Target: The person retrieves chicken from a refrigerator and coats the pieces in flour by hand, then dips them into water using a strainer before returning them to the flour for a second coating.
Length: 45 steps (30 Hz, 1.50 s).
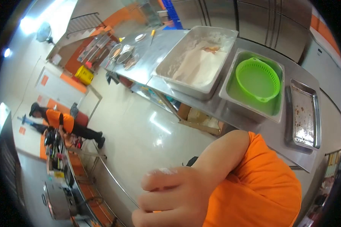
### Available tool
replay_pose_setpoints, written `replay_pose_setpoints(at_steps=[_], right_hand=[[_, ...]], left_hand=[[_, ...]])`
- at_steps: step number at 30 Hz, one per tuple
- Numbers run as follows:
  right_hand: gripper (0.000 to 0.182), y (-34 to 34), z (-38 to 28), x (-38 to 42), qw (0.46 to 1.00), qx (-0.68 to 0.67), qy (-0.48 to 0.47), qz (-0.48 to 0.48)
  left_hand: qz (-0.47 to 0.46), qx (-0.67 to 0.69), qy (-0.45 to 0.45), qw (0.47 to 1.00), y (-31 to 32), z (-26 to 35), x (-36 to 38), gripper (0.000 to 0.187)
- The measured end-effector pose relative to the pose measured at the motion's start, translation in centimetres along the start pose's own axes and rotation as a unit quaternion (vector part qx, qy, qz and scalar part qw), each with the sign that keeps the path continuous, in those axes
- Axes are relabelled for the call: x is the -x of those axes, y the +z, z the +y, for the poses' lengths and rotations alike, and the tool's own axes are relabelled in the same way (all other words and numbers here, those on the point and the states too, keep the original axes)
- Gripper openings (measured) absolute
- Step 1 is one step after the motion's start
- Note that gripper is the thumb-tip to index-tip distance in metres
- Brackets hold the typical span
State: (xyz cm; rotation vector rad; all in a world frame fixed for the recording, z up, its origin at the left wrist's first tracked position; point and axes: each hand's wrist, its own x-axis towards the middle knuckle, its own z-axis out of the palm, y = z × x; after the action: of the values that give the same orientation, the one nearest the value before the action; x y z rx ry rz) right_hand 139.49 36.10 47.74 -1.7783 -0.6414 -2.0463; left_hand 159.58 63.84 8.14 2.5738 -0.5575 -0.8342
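My right hand [174,198] is close to the camera at the bottom middle, with the orange sleeve [257,185] bunched around the bent arm. Its fingers are curled, and white powder marks the uppermost one; whatever they may hold is hidden. Beyond the arm, a deep steel pan [166,73] of white powder [201,66] stands on the steel table [263,130]. A few orange-brown pieces lie in the powder. Beside it, a second steel pan [235,102] has a round green basket [257,79] in it. My left hand is out of view.
A shallow tray [305,113] with brown residue lies at the table's right end. Bowls [125,55] stand at the far end. A cardboard box [201,119] is under the table. Across the floor, a person [60,121] in orange stands by another worktable.
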Motion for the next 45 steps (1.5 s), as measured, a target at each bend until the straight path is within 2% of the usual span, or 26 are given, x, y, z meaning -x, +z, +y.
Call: replay_pose_setpoints(at_steps=[1, 4, 6, 8, 9, 10, 11, 13, 14, 15, 16, 19, 21, 23, 26, 29, 32, 33, 36, 38, 41, 42, 45], right_hand=[[0.013, 0.3, 1.7, -0.2, 1.0, 0.014, -0.004, 0.009], [0.011, 0.3, 7.0, 0.1, 0.996, 0.062, 0.019, -0.068], [0.015, 0.4, 13.0, 1.3, 0.981, 0.163, -0.002, -0.109], [0.016, -0.3, 21.4, 2.9, 0.916, 0.364, -0.023, -0.17], [0.013, -1.1, 25.5, 3.4, 0.869, 0.435, 0.095, -0.218], [0.016, -2.6, 30.7, 5.3, 0.824, 0.474, 0.156, -0.268], [0.022, -4.7, 35.2, 6.6, 0.761, 0.496, 0.29, -0.302], [0.031, -10.0, 40.8, 8.7, 0.613, 0.57, 0.38, -0.394], [0.033, -12.9, 42.5, 9.7, 0.554, 0.531, 0.529, -0.363], [0.033, -15.5, 44.4, 9.7, 0.434, 0.422, 0.763, -0.225], [0.029, -18.3, 45.0, 10.8, 0.472, 0.606, 0.519, -0.375], [0.027, -27.9, 47.4, 14.8, 0.334, 0.68, 0.569, -0.319], [0.032, -32.6, 47.4, 19.2, 0.268, 0.661, 0.627, -0.313], [0.031, -32.8, 47.7, 21.9, 0.226, 0.688, 0.628, -0.285], [0.031, -31.2, 48.3, 22.2, 0.245, 0.72, 0.579, -0.294], [0.029, -33.8, 49.7, 25.0, 0.283, 0.788, 0.468, -0.283], [0.027, -33.7, 50.8, 25.1, 0.219, 0.714, 0.616, -0.252], [0.026, -33.3, 50.7, 25.3, 0.228, 0.709, 0.618, -0.25], [0.026, -33.1, 50.6, 22.7, 0.244, 0.707, 0.617, -0.244], [0.025, -31.5, 50.3, 19.8, 0.25, 0.709, 0.615, -0.238], [0.021, -29.6, 47.8, 16.8, 0.242, 0.695, 0.583, -0.345], [0.02, -29.4, 47.1, 16.5, 0.266, 0.701, 0.577, -0.324], [0.018, -29.7, 45.9, 16.1, 0.347, 0.715, 0.553, -0.25]], left_hand=[[-0.015, -0.012, -0.011, 1.0, -0.3, -0.1, -1.7, 0.032], [-0.047, -0.034, -0.038, 0.998, -1.9, 0.1, -7.2, 0.032], [-0.069, -0.049, -0.049, 0.995, -2.6, 0.3, -11.4, 0.032], [-0.095, -0.075, -0.048, 0.991, -3.3, 1.0, -16.0, 0.032], [-0.112, -0.09, -0.04, 0.989, -3.8, 1.3, -18.4, 0.031], [-0.123, -0.108, -0.028, 0.986, -4.5, 1.7, -21.1, 0.031], [-0.137, -0.124, -0.015, 0.983, -5.6, 2.2, -23.9, 0.031], [-0.15, -0.155, 0.02, 0.976, -8.7, 3.8, -30.3, 0.031], [-0.152, -0.166, 0.038, 0.974, -10.3, 4.9, -33.5, 0.031], [-0.15, -0.17, 0.054, 0.972, -11.8, 6.4, -36.8, 0.031], [-0.139, -0.168, 0.075, 0.973, -13.3, 8.1, -40.4, 0.031], [-0.078, -0.094, 0.134, 0.983, -15.7, 14.7, -49.8, 0.031], [-0.033, -0.002, 0.183, 0.982, -16.1, 19.8, -53.4, 0.026], [-0.049, -0.024, 0.236, 0.97, -17.3, 25.9, -53.9, 0.025], [-0.092, 0.015, 0.266, 0.959, -18.7, 33.4, -51.3, 0.024], [-0.093, 0.043, 0.317, 0.943, -19.4, 37.0, -48.4, 0.023], [-0.133, 0.057, 0.325, 0.935, -21.6, 41.0, -44.9, 0.022], [-0.103, -0.01, 0.353, 0.93, -22.5, 42.7, -43.8, 0.021], [-0.071, -0.005, 0.464, 0.883, -24.5, 48.2, -41.6, 0.021], [-0.042, 0.021, 0.555, 0.83, -25.0, 52.5, -38.9, 0.021], [-0.113, 0.062, 0.625, 0.77, -24.1, 57.7, -35.0, 0.021], [-0.146, 0.07, 0.65, 0.743, -23.5, 59.0, -33.9, 0.021], [-0.202, 0.036, 0.678, 0.706, -20.3, 61.6, -31.5, 0.02]])
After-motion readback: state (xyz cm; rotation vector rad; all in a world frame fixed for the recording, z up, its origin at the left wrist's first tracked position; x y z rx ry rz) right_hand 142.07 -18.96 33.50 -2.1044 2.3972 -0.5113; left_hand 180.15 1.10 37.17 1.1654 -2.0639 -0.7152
